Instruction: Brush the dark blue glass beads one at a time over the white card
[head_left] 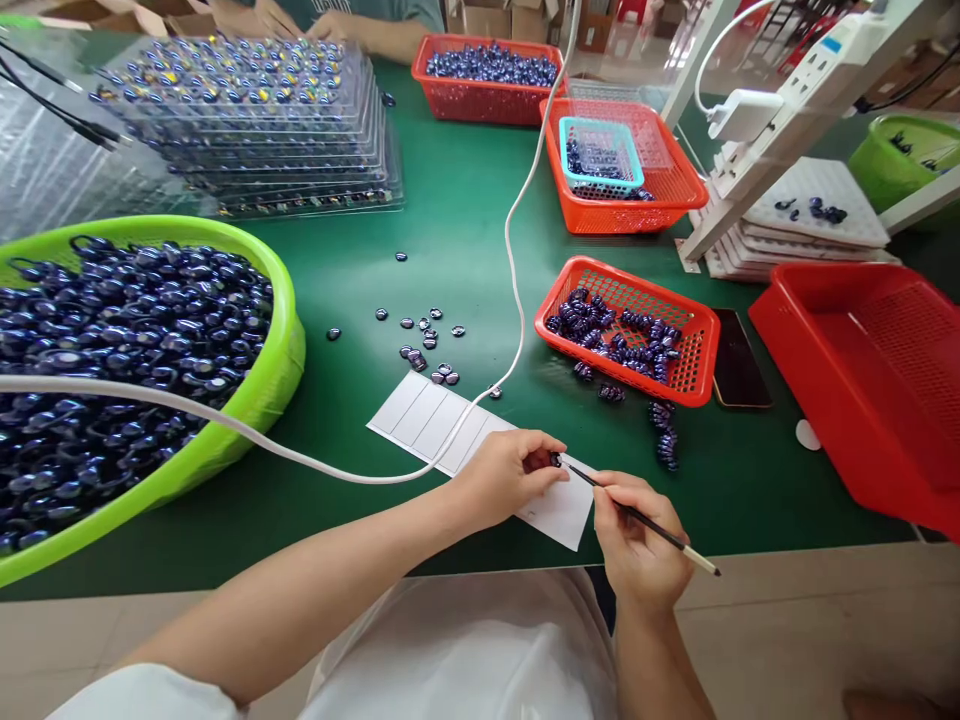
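In my left hand, a small dark shiny piece is pinched between thumb and fingers; its exact kind is too small to make out. My right hand grips a thin paintbrush with a black shaft and pale end, its tip touching or very close to the piece. Both hands are over a white ruled paper strip on the green table. Beyond the paper lie several loose dark oval pieces. A red basket with clustered dark pieces stands past my right hand.
A white cable crosses the table and paper. At left stands a large green basket full of dark pieces. Stacked clear trays and red baskets sit farther back. A phone and red bin are at right. A co-worker's arms show opposite.
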